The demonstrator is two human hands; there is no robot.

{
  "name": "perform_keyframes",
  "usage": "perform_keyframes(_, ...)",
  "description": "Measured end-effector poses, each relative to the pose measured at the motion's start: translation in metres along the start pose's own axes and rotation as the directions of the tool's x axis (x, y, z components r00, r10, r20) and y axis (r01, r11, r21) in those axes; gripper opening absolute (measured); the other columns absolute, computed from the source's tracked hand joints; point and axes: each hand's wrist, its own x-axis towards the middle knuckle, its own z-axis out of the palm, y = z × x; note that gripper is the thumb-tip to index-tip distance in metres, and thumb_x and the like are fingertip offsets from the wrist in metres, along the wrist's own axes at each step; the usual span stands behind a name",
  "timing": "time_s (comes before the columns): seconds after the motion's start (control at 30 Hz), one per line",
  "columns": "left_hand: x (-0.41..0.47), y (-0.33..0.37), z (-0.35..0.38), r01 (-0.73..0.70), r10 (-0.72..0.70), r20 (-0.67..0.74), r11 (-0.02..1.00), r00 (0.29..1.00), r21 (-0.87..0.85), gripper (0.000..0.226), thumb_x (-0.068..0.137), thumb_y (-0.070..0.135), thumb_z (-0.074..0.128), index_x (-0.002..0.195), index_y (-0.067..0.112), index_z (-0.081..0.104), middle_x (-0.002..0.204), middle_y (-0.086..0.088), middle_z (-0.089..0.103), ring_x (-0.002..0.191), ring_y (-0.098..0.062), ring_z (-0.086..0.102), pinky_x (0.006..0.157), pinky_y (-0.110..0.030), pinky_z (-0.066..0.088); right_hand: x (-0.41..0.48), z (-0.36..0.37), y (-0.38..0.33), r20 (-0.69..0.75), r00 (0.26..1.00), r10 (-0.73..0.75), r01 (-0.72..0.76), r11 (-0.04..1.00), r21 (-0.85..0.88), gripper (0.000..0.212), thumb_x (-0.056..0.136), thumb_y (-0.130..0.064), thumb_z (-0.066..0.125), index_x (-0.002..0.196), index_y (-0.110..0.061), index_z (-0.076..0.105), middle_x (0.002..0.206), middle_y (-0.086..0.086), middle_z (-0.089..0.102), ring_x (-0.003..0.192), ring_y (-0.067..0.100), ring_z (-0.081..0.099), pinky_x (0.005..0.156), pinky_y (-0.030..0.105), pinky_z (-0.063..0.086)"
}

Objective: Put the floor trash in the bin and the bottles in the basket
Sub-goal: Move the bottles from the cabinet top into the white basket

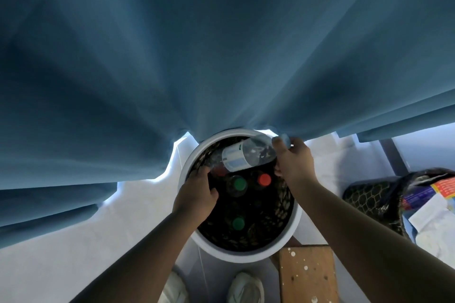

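Clear plastic bottle (246, 155) spans the basket (246, 255) at 12 o'clock: left hand (197, 197) grips its base, right hand (293, 157) pinches its cap. Capped bottles (239, 183) already inside; bin (364, 194), 3 o'clock, holds trash (433, 211).

Goes dim and soft across the blue curtain (221, 44), with folds smearing outward toward the corners under heavy wide-angle stretch. Glows cool and near blown-out along the floor (138, 194) under the hem, lit from behind the cloth. Drops to near black inside the basket (236, 257). Looks sharpest mid-frame; blurs slightly at the shoes (246, 288) along the bottom edge.
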Motion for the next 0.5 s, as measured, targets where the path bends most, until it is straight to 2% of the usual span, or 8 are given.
perform_keyframes(0.07,0.001,0.001,0.0,-0.001,0.001,-0.005,1.0,1.0,-0.003,0.056,0.089,0.02,0.054,0.141,0.017,0.032,0.139,-0.007,0.043,0.123,-0.027,0.048,0.098,-0.039,0.045,0.005,0.002,0.011,0.049,0.986,0.159,-0.164,0.979,0.125,0.032,0.091,-0.034,0.054,0.107,-0.007,0.059,0.074,0.006,0.056,0.059,0.02,0.056,0.061,0.037,0.056)
perform_keyframes(0.13,0.003,0.001,0.002,-0.003,0.003,-0.015,1.0,1.0,-0.02,0.062,0.088,0.018,0.054,0.144,0.018,0.027,0.142,-0.007,0.036,0.126,-0.026,0.045,0.1,-0.039,0.044,0.007,0.005,0.018,0.059,0.976,0.209,-0.217,0.96,0.175,0.03,0.093,-0.034,0.054,0.104,-0.007,0.06,0.074,0.009,0.058,0.059,0.02,0.056,0.056,0.032,0.053)
perform_keyframes(0.27,0.005,0.003,0.007,-0.061,0.06,-0.045,0.998,0.997,-0.012,0.066,0.087,0.014,0.053,0.146,0.02,0.024,0.145,-0.005,0.028,0.13,-0.024,0.038,0.1,-0.035,0.041,0.002,0.015,0.02,-0.01,0.994,0.105,-0.102,0.982,0.158,0.029,0.091,-0.037,0.057,0.108,-0.014,0.057,0.09,0.007,0.067,0.066,0.02,0.064,0.049,0.028,0.054)
perform_keyframes(0.37,0.005,0.006,0.014,-0.088,0.085,-0.062,0.995,0.994,-0.036,0.071,0.087,0.013,0.054,0.148,0.022,0.02,0.152,-0.003,0.02,0.131,-0.023,0.039,0.102,-0.033,0.038,-0.003,0.018,0.023,-0.002,1.0,0.02,-0.019,0.992,0.123,0.025,0.091,-0.032,0.058,0.112,-0.02,0.054,0.089,0.0,0.067,0.07,0.016,0.066,0.06,0.035,0.057)
perform_keyframes(0.5,0.007,0.011,0.019,-0.089,0.086,-0.049,0.994,0.995,-0.067,0.073,0.087,0.011,0.052,0.149,0.023,0.016,0.157,-0.002,0.013,0.131,-0.022,0.042,0.1,-0.029,0.037,-0.002,0.017,0.027,0.064,0.998,0.01,-0.017,0.994,0.112,0.028,0.091,-0.03,0.06,0.116,-0.022,0.05,0.086,0.004,0.067,0.064,0.016,0.063,0.051,0.029,0.05)
